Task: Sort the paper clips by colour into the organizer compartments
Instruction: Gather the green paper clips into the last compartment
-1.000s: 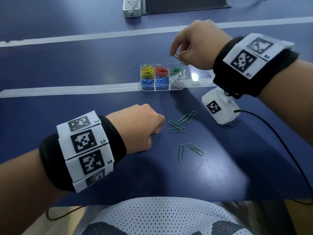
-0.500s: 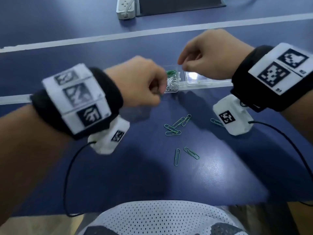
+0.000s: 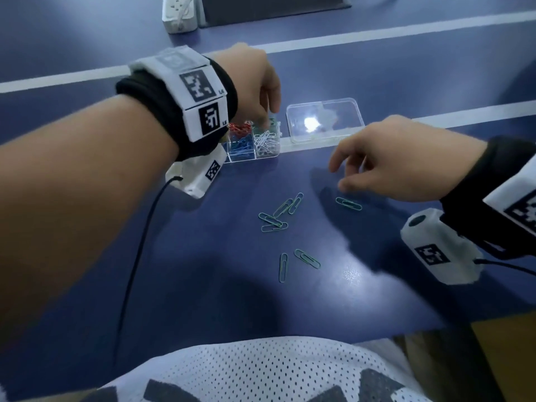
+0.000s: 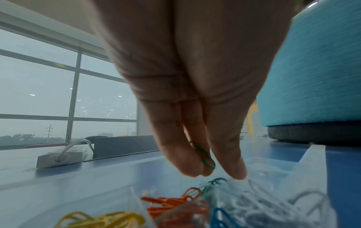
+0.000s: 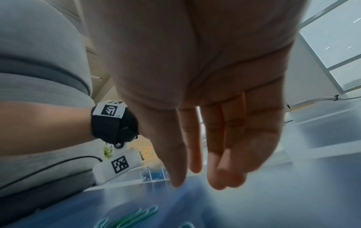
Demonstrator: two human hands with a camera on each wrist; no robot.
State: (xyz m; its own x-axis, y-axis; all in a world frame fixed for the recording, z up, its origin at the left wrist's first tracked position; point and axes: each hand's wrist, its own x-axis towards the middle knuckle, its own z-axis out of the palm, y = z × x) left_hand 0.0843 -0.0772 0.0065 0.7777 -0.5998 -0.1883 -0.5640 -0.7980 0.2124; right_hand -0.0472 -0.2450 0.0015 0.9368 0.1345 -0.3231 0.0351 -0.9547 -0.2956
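Two hands: both over the bench (image 3: 203, 285), one at the box, one at the loose clips.
Left hand (image 3: 255, 82): at the far left, fingertips pinching one green clip (image 4: 204, 155) just above the organizer (image 3: 255, 146), over its far right compartment.
Right hand (image 3: 400, 161): fingers loose and spread, holding nothing, hovering just above a lone green paper clip (image 3: 349, 203) on the right.
Loose green clips (image 3: 275, 219): seven lie flat on the bench nearer than the organizer, some overlapping.
Organizer contents: red, blue, white and yellow clips already sorted in their own compartments.
Lid (image 3: 324, 120): clear, lying right of the organizer.
Handling: likely very light, thin, stiff wire that slides on the smooth bench; best pinched across its long sides after tipping up an end.
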